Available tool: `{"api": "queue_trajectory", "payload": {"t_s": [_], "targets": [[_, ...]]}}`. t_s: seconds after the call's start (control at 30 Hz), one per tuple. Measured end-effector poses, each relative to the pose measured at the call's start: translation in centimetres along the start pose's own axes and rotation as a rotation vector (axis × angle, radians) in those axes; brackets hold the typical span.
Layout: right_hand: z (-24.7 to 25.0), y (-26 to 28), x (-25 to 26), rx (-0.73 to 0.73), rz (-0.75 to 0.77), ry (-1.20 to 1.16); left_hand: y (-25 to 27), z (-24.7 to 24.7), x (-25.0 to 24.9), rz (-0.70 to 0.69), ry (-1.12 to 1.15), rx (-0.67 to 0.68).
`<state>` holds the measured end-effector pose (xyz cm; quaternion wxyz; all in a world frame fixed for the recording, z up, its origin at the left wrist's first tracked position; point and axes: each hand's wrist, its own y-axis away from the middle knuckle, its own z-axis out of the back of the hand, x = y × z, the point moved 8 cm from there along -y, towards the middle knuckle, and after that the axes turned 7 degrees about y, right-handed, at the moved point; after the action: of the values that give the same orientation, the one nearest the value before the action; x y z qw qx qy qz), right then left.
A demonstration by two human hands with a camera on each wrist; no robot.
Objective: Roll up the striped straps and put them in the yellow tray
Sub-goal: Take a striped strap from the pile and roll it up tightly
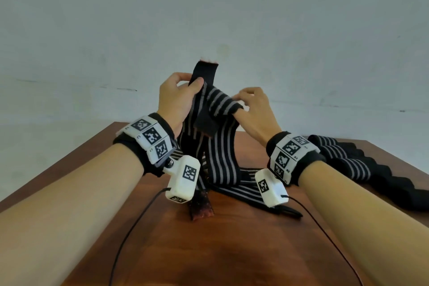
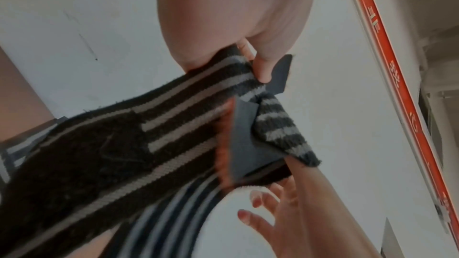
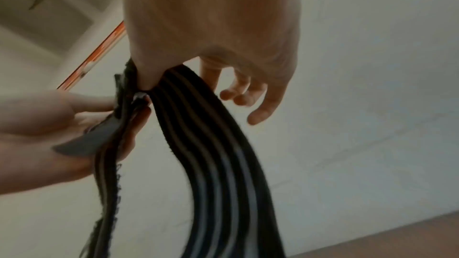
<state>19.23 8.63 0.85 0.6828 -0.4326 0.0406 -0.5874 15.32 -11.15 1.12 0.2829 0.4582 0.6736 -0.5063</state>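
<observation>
Currently both hands hold one striped strap up at frame centre above the table: left hand pinches its plain black end, right hand pinches the striped fold. More straps lie at right. Yellow tray not visible. Risk: the loose tail snags or the pinch slips, so the roll starts crooked. No readable brand; orange wall strip text illegible.

Right hand pinching striped strap, left hand gripping its end
</observation>
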Motion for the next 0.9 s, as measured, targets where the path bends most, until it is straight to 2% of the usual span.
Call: {"api": "queue_trajectory", "payload": {"t_s": [0.13,0.2,0.33,0.47,0.6,0.7,0.73,0.8,0.83,0.9], "targets": [[-1.2,1.1,2.8,0.158,0.266,-0.126,0.2,-0.3,0.8,0.03,0.018,-0.014],[-1.4,1.4,3.2,0.135,0.308,-0.167,0.1,0.0,1.3,0.068,0.071,-0.069],[-1.0,1.3,2.7,0.055,0.128,-0.225,-0.1,0.8,2.1,0.101,0.115,-0.192],[-2.7,1.7,3.6,0.22,0.084,-0.029,-0.1,1.1,1.8,0.062,0.119,-0.28],[-3.3,1.6,3.4,0.298,0.02,0.102,-0.2,2.2,1.5,0.001,0.104,-0.369],[-3.6,1.9,2.0,0.415,-0.039,0.019,-0.5,4.0,1.0,-0.044,0.068,-0.444],[-3.3,1.9,1.9,0.398,-0.029,-0.047,-0.6,4.0,1.0,-0.037,0.074,-0.424],[-2.0,1.7,2.3,0.246,-0.001,-0.235,-0.3,3.1,1.2,0.003,0.115,-0.332],[-1.2,1.6,2.5,0.162,-0.016,-0.375,0.0,2.5,1.3,0.025,0.125,-0.288],[-0.7,1.4,2.5,0.085,-0.087,-0.616,0.5,1.2,1.6,0.061,0.136,-0.225]]}}
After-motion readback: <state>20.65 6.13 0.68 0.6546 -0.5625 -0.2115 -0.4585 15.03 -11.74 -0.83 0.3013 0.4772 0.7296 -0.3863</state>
